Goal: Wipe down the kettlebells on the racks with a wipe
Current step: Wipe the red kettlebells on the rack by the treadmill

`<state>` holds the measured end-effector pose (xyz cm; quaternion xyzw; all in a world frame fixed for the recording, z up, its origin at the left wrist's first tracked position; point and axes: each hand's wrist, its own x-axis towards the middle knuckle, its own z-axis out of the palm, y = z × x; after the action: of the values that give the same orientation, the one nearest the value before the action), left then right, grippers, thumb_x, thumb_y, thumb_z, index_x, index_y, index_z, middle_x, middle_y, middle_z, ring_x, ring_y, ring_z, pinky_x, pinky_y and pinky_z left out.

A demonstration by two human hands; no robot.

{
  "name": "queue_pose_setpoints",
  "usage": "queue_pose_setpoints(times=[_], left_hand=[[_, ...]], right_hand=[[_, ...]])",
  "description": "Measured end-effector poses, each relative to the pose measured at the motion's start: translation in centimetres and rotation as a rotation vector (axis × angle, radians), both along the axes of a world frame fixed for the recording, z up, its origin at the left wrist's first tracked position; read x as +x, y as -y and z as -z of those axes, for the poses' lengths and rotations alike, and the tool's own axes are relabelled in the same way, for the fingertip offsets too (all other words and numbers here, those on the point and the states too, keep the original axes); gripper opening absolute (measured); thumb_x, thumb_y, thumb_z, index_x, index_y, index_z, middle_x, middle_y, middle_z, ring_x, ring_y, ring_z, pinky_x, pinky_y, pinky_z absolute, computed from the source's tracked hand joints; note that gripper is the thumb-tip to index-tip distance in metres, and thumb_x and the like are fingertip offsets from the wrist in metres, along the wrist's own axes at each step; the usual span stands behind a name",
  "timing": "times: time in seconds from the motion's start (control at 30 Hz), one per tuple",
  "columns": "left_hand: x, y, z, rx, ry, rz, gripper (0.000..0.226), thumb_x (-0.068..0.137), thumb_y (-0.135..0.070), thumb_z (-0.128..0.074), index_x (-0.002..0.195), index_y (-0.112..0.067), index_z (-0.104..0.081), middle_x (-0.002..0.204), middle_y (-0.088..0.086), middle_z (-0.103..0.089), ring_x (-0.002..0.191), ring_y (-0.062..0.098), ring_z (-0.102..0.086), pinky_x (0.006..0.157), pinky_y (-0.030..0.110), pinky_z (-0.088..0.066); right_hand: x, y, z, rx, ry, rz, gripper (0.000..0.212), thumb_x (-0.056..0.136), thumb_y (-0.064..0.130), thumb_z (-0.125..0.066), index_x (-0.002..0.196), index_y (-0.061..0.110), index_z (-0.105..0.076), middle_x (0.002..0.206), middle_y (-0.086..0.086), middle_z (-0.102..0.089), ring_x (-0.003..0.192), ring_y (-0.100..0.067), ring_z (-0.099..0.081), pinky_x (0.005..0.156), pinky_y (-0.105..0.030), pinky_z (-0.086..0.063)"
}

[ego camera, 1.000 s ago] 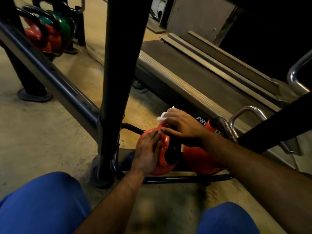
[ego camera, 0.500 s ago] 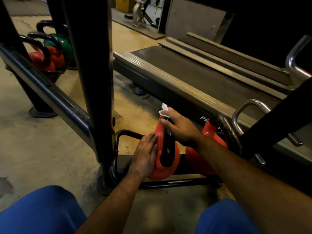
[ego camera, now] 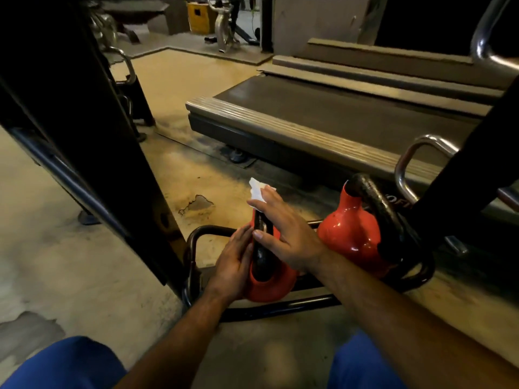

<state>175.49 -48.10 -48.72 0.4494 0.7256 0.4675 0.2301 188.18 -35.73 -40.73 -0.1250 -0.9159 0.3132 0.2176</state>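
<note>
Your left hand (ego camera: pixel 234 265) lies flat against the left flank of the near red kettlebell (ego camera: pixel 268 284), fingers straight and pressed to the shell, steadying it without curling round anything. That kettlebell sits on the low black rack (ego camera: pixel 280 306) at floor level, directly between your two hands, its black handle (ego camera: pixel 261 242) running up the middle. Your right hand (ego camera: pixel 286 234) drapes over the handle from the right, thumb on the near side of the bar, fingers reaching over the top. The white wipe (ego camera: pixel 257 190) pokes out beyond your right fingertips, pinned between them and the top of the handle. Just to the right, a second red kettlebell (ego camera: pixel 351 234) stands on the same rack, apart from both hands.

Compared with half a second ago, your right hand has slid higher and further over the handle, while your left palm has stayed on the same flank. The view has also tipped upward, so the green and red kettlebells at far left are gone from sight.
</note>
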Motion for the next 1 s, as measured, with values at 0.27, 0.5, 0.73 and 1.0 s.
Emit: queue_pose_setpoints(times=[0.27, 0.5, 0.73, 1.0], left_hand=[[-0.3, -0.1, -2.6, -0.135, 0.276, -0.029, 0.067, 0.083, -0.052, -0.059, 0.139, -0.014, -0.054, 0.124, 0.004, -0.067, 0.119, 0.021, -0.063, 0.097, 0.036, -0.054], [1.6, -0.7, -4.3, -0.198, 0.214, -0.087, 0.032, 0.101, 0.001, -0.045, 0.128, 0.017, -0.049, 0.082, -0.002, -0.067, 0.067, -0.001, -0.068, 0.061, 0.013, -0.051], [2.1, -0.9, -4.6, -0.212, 0.224, -0.154, 0.017, 0.100, 0.005, -0.040, 0.107, 0.005, -0.056, 0.057, -0.013, -0.068, 0.055, -0.007, -0.062, 0.056, 0.009, -0.047], [2.1, -1.2, -5.1, -0.243, 0.204, -0.195, 0.026, 0.101, -0.002, -0.046, 0.085, -0.015, -0.061, 0.062, -0.012, -0.069, 0.060, -0.005, -0.062, 0.060, 0.014, -0.048]], right_hand=[[0.1, 0.6, 2.2, -0.286, -0.170, -0.023, 0.069, 0.096, 0.056, -0.041, 0.157, 0.024, -0.033, 0.169, -0.001, -0.012, 0.155, -0.002, 0.001, 0.121, -0.021, -0.007], [-2.6, 0.1, 1.7, -0.628, -0.243, 0.121, 0.067, 0.100, 0.055, -0.035, 0.160, 0.027, -0.025, 0.169, 0.003, -0.018, 0.156, -0.010, -0.009, 0.126, -0.049, -0.015], [-2.7, -2.3, 3.1, -0.664, -0.185, 0.099, 0.070, 0.098, 0.065, -0.036, 0.159, 0.035, -0.021, 0.167, 0.002, -0.024, 0.151, -0.015, -0.026, 0.122, -0.047, -0.026], [-2.9, -2.3, 2.2, -0.535, -0.236, 0.120, 0.066, 0.103, 0.055, -0.037, 0.158, 0.020, -0.030, 0.166, -0.002, -0.026, 0.147, -0.007, -0.025, 0.121, -0.036, -0.027]])
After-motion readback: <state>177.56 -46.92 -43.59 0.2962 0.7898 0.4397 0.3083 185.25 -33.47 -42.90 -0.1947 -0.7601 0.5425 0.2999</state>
